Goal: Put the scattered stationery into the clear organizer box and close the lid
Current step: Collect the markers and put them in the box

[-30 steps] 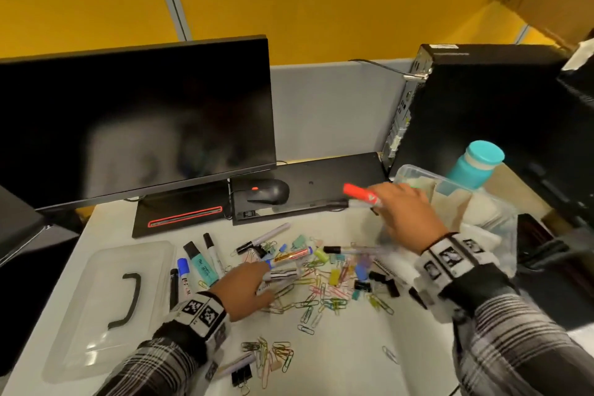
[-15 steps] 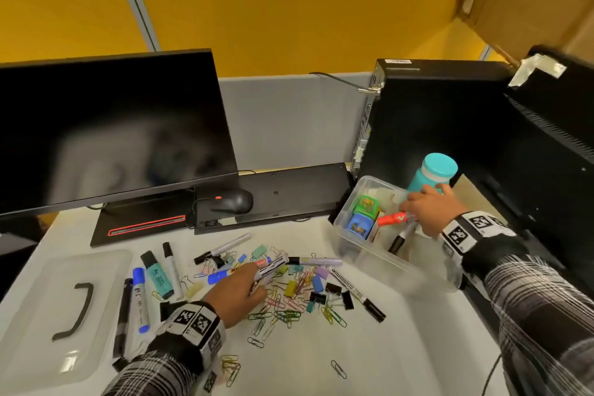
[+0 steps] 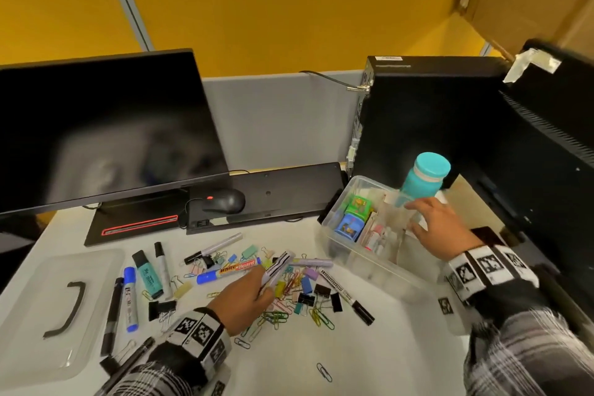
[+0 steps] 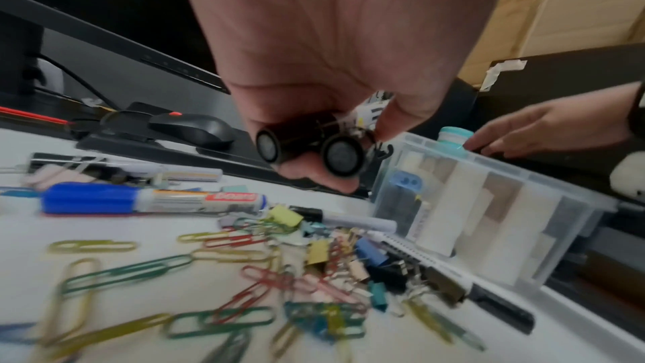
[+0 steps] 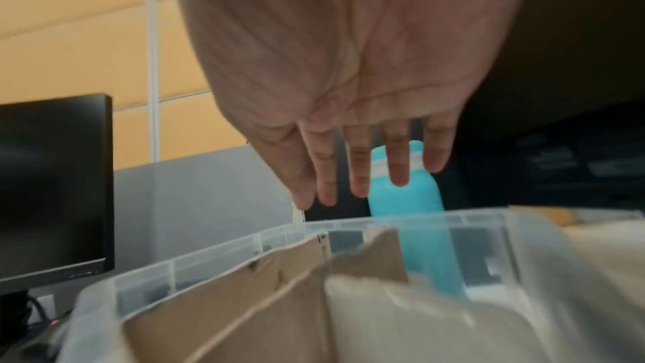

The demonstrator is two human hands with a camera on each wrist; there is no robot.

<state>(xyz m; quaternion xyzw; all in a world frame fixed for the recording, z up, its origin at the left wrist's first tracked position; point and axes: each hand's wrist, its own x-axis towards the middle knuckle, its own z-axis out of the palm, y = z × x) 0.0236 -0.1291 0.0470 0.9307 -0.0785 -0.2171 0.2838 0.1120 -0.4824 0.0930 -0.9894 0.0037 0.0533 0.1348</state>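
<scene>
My right hand (image 3: 442, 228) is now empty, fingers spread above the clear plastic organizer box (image 3: 334, 228); the red-capped marker (image 3: 373, 239) it carried lies inside, I think, half hidden by dividers. My left hand (image 3: 246, 297) now pinches two black-ended markers (image 4: 309, 146), lifted from the scattered clips (image 3: 289, 292). Their labels are unreadable.

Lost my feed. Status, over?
Left hand grips two black-capped markers. Right hand open, empty, over clear plastic organizer box. Clips, markers remain; lid off.
</scene>
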